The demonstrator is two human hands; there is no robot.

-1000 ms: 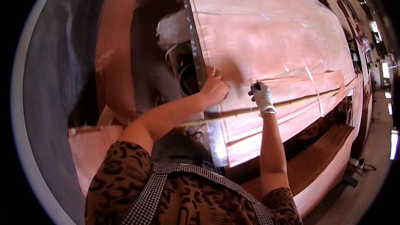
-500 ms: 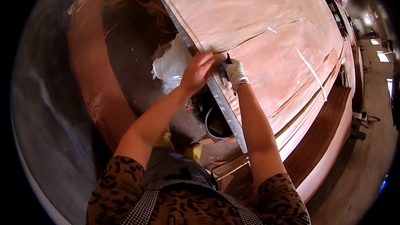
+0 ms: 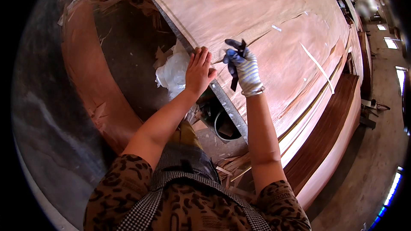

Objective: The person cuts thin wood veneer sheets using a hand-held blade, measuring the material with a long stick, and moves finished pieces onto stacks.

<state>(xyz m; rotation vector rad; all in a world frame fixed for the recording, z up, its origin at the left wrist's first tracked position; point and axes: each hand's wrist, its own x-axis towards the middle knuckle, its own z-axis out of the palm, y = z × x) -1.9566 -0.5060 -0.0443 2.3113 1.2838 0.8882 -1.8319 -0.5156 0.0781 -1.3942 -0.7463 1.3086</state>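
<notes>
A large sheet of thin reddish wood veneer [image 3: 265,21] lies on a table with a grey metal edge strip [image 3: 227,107]. My bare left hand [image 3: 199,70] lies flat with fingers together on the veneer's near edge, next to a long split [image 3: 274,23] in the sheet. My right hand [image 3: 244,70], in a white and blue work glove, hovers just right of it, closed on a dark strip [image 3: 234,75] that hangs down from the fingers.
A crumpled clear plastic bag [image 3: 173,72] lies below the table edge. A round dark bucket [image 3: 224,126] with scraps sits under the table. Thin pale strips [image 3: 317,66] lie on the veneer. A dark wood stack [image 3: 329,128] runs along the right. Curved veneer sheets [image 3: 85,77] lean at the left.
Both hands have moved left along the sheet's edge and come close together; the view has swung so the bag and bucket now show under the table.
</notes>
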